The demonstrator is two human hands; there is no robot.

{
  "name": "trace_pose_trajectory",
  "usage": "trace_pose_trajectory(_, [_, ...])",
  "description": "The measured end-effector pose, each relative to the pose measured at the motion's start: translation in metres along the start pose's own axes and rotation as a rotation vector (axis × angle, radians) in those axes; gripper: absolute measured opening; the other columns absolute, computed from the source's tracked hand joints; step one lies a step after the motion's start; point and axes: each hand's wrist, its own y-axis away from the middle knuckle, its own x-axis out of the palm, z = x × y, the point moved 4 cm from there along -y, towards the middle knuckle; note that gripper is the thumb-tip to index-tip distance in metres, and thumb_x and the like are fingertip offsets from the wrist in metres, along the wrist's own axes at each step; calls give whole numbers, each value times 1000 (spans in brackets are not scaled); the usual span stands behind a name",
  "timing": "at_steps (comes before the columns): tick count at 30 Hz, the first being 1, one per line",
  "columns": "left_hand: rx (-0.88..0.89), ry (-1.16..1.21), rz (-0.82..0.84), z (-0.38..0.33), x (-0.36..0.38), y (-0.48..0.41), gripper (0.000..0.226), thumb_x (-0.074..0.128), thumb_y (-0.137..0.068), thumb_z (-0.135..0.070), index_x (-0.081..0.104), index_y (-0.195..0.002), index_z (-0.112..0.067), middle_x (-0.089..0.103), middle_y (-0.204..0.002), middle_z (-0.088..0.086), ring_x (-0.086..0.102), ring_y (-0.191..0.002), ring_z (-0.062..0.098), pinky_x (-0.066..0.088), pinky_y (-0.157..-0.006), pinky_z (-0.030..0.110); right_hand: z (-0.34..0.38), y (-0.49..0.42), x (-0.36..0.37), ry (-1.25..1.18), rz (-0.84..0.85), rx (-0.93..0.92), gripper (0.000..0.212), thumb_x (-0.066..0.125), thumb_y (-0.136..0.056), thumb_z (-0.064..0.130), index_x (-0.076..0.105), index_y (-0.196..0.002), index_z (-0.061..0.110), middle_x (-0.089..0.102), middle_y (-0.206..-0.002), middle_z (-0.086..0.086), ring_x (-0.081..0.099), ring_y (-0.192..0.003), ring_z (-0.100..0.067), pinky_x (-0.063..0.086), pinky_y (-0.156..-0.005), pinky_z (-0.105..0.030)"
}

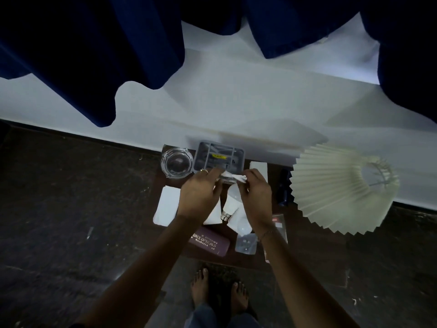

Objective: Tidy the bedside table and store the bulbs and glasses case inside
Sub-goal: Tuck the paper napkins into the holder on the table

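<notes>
Left hand (199,194) and right hand (256,195): both grips pinched on white tissue (233,176) at far table (272,183) edge. Bulbs (233,202) directly below hands, long axis near-far, nearer right hand. Case (209,241) at near edge, axis left-right.

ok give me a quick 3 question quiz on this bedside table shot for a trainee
1. True or false: both hands, the left hand and right hand, pinch one crumpled white tissue between them.
2. Which object lies nearest the person's feet? A) glass ashtray B) maroon glasses case C) grey organiser tray
3. Fill in: the pleated lampshade sits on the ____ side of the table.

Key:
1. True.
2. B.
3. Right; it overhangs the table's right end, and two white bulbs lie loose under the hands.
</notes>
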Motion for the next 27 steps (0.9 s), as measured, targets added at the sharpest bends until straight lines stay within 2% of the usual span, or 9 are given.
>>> trace_pose_trajectory(5, [-94, 39, -71, 23, 4, -16, 34, 56, -88, -19, 57, -122, -21, 70, -89, 8, 66, -75, 25, 46, -57, 29, 1, -36, -1, -62, -72, 49, 13, 57, -89, 7, 64, -96, -1, 65, -91, -16, 61, -80, -23, 40, -68, -21])
trace_pose_trajectory(7, [-146, 78, -85, 32, 6, -21, 34, 56, -88, -19, 55, -122, -22, 71, -95, 6, 67, -82, 24, 48, -60, 28, 2, -53, 2, -96, -76, 67, 15, 55, -91, 9, 64, -100, 0, 66, -93, -15, 56, -79, -16, 33, -68, -11])
trace_pose_trajectory(9, [-189, 120, -75, 40, 11, -19, 33, 55, -89, -20, 54, -121, -22, 71, -99, 5, 68, -86, 23, 51, -64, 31, 1, -68, 8, -112, -54, 73, 17, 55, -91, 10, 64, -103, 0, 66, -97, -16, 56, -81, -16, 32, -71, -9])
trace_pose_trajectory(12, [-213, 129, -20, 46, 21, -8, 32, 52, -91, -22, 53, -123, -21, 70, -102, 7, 68, -88, 23, 54, -67, 34, -2, -83, 18, -78, 10, 66, 18, 56, -90, 8, 64, -104, 0, 67, -99, -16, 60, -87, -23, 32, -71, -10])
trace_pose_trajectory(17, [-273, 185, 13, 51, 28, -17, 32, 51, -89, -15, 55, -121, -18, 68, -104, 9, 65, -90, 25, 52, -70, 35, -7, -96, 29, -50, 79, 50, 17, 54, -89, 6, 65, -100, -1, 67, -95, -18, 53, -79, -17, 27, -66, -11])
trace_pose_trajectory(20, [-258, 223, 34, 48, 30, -41, 37, 48, -89, -10, 52, -125, -12, 63, -110, 13, 61, -98, 27, 53, -82, 42, -7, -102, 33, -8, 143, 39, 18, 56, -90, 8, 65, -103, 0, 69, -97, -18, 61, -86, -26, 28, -66, -11])
trace_pose_trajectory(22, [-286, 226, 51, 46, 31, -57, 44, 49, -88, -8, 46, -132, -10, 58, -120, 15, 56, -110, 29, 48, -95, 40, -6, -104, 35, 11, 172, 28, 20, 56, -90, 11, 65, -106, 2, 69, -99, -17, 62, -89, -27, 30, -67, -11])
trace_pose_trajectory(24, [-308, 217, 76, 45, 33, -69, 53, 50, -87, -3, 38, -139, -6, 52, -130, 16, 50, -119, 29, 41, -100, 35, -5, -105, 35, 5, 197, 34, 20, 56, -91, 13, 65, -107, 4, 69, -101, -16, 62, -91, -26, 37, -74, -18])
trace_pose_trajectory(27, [-299, 193, 149, 45, 37, -79, 53, 46, -88, -1, 36, -140, -3, 54, -128, 19, 50, -119, 32, 40, -99, 36, -4, -108, 35, 11, 223, 35, 23, 56, -91, 12, 63, -112, 4, 68, -107, -16, 62, -96, -27, 44, -84, -26])
